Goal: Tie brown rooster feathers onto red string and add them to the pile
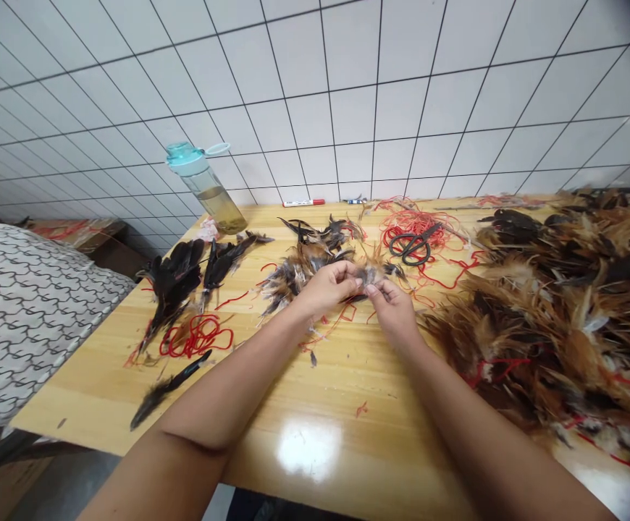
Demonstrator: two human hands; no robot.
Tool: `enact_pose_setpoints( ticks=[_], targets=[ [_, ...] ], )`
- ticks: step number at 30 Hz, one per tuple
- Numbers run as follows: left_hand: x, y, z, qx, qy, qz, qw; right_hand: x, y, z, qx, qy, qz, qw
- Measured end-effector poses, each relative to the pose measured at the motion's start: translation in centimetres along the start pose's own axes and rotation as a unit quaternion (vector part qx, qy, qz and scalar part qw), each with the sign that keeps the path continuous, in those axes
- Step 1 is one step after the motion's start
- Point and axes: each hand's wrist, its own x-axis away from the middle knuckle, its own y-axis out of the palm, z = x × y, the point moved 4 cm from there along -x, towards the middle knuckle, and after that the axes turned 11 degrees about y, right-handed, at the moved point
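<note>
My left hand and my right hand meet over the middle of the table, fingers closed. Between their fingertips they pinch a small bunch of brown and grey feathers. Behind and to the left of my left hand lies a loose heap of brown, black and white feathers. Just beyond my right hand, black-handled scissors rest on a tangle of red string. Thin red strands lie under and around both hands; whether one is wound on the bunch I cannot tell.
A large pile of brown feathers covers the right side. Black feathers, coiled red cord and a single dark feather lie left. A water bottle and red marker stand and lie by the tiled wall.
</note>
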Motion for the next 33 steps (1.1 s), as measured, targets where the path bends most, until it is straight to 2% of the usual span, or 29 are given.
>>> enact_pose_setpoints(
  ticks=[8, 14, 20, 24, 29, 33],
  targets=[
    [-0.1, -0.4, -0.3, -0.014, 0.007, 0.028, 0.999, 0.0, -0.3, 0.3, 0.025, -0.009, 0.046, 0.999],
    [0.0, 0.1, -0.3, -0.022, 0.000, 0.014, 1.000, -0.2, -0.3, 0.4, 0.054, -0.027, 0.044, 0.997],
    [0.0, 0.3, -0.3, -0.059, 0.024, 0.008, 0.998, -0.4, -0.1, 0.7, 0.061, -0.051, 0.033, 0.996],
    [-0.2, 0.0, -0.6, -0.039, 0.017, 0.000, 0.999, -0.2, -0.1, 0.1, 0.105, -0.067, 0.032, 0.992],
    [-0.3, -0.8, -0.6, -0.014, -0.008, -0.025, 1.000, 0.0, -0.1, -0.5, 0.133, -0.074, 0.018, 0.988],
    [-0.1, -0.6, -0.3, 0.008, -0.020, -0.090, 0.996, 0.0, 0.0, -0.5, 0.142, -0.081, 0.004, 0.986]
  ],
)
